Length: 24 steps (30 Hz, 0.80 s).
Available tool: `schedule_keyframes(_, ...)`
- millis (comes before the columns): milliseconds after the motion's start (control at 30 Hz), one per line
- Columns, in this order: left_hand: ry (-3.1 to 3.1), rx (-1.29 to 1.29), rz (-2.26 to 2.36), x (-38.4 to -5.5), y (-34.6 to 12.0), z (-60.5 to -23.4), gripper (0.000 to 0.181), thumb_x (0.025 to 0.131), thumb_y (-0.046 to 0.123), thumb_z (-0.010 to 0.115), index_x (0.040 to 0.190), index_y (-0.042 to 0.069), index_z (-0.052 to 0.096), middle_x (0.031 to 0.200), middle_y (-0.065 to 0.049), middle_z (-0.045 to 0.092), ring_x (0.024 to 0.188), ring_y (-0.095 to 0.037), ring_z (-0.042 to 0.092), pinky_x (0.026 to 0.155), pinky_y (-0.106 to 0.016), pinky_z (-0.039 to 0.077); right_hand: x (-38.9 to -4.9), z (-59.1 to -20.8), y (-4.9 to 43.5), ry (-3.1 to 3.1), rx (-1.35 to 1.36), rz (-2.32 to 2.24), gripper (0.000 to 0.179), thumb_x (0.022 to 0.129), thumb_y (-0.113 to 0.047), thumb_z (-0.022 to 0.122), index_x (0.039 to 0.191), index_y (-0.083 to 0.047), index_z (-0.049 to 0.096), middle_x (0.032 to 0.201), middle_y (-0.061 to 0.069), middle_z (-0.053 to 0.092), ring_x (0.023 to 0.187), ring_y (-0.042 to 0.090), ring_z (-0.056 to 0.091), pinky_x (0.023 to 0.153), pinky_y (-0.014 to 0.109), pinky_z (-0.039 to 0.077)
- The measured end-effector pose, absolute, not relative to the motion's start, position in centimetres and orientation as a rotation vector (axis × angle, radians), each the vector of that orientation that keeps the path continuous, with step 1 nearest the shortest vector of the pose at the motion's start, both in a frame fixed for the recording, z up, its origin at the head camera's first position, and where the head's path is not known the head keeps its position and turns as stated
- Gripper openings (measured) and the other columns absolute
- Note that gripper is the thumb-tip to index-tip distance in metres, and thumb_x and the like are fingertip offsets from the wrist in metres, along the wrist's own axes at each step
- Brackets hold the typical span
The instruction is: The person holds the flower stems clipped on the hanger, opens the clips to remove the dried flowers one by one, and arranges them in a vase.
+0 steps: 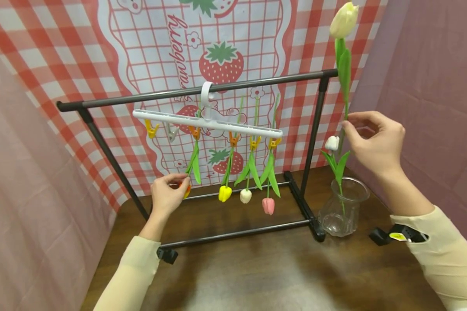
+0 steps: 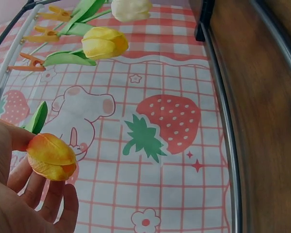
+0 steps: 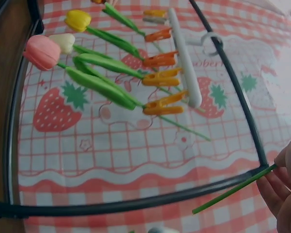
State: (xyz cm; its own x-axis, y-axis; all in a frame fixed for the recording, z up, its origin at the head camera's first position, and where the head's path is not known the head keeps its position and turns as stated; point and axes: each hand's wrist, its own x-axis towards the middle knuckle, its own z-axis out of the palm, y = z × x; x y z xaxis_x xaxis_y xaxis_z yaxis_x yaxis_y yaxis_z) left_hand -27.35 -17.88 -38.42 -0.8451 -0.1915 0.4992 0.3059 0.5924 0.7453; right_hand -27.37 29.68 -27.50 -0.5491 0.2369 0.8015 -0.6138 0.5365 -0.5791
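My left hand [image 1: 168,194] pinches an orange-yellow tulip [image 2: 51,155] just behind its bloom. That tulip hangs head down from an orange clip [image 1: 195,131] on a white clip hanger [image 1: 171,119]. Hanging beside it, also upside down, are a yellow tulip [image 1: 225,194], a small cream tulip [image 1: 246,196] and a pink tulip [image 1: 268,206]. Over at the right, my right hand [image 1: 377,140] pinches the green stem [image 3: 233,189] of a pale yellow tulip [image 1: 343,20], bloom upward, above a clear glass vase [image 1: 327,220]. A white tulip [image 1: 332,143] stands in this vase.
The hanger hooks over the top bar [image 1: 253,82] of a dark metal rack standing on a brown wooden table [image 1: 257,268]. A yellow clip [image 1: 151,128] and a grey clip [image 1: 172,132] hold nothing. Behind hangs a strawberry-print cloth [image 1: 148,34]; pink curtains flank both sides.
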Motion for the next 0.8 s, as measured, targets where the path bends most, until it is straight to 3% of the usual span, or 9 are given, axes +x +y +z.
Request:
schedule_keyframes(400, -2.264, -0.108, -1.263, -27.2, -18.4, -38.7, 0.011, 0.090, 0.013, 0.083, 0.098, 0.005, 0.085, 0.085, -0.016, 0.081, 0.066, 0.010, 0.062, 0.067, -0.006, 0.051, -28.2, -30.6, 32.7, -1.940, 0.184, 1.137, 0.019, 0.090, -0.006, 0.077, 0.101, 0.008, 0.077, 0.079, -0.034, 0.066, 0.071, -0.017, 0.063, 0.071, 0.002, 0.050)
schedule_keyframes(800, -2.262, -0.115, -1.281, -27.2, -18.3, -38.7, 0.011, 0.090, 0.012, 0.083, 0.098, 0.005, 0.085, 0.085, -0.017, 0.080, 0.065, 0.011, 0.062, 0.065, -0.007, 0.050, -27.9, -33.6, 34.4, -1.998, 0.143, 1.087, 0.016, 0.091, -0.007, 0.075, 0.099, 0.007, 0.075, 0.078, -0.039, 0.062, 0.070, -0.022, 0.061, 0.069, -0.001, 0.048)
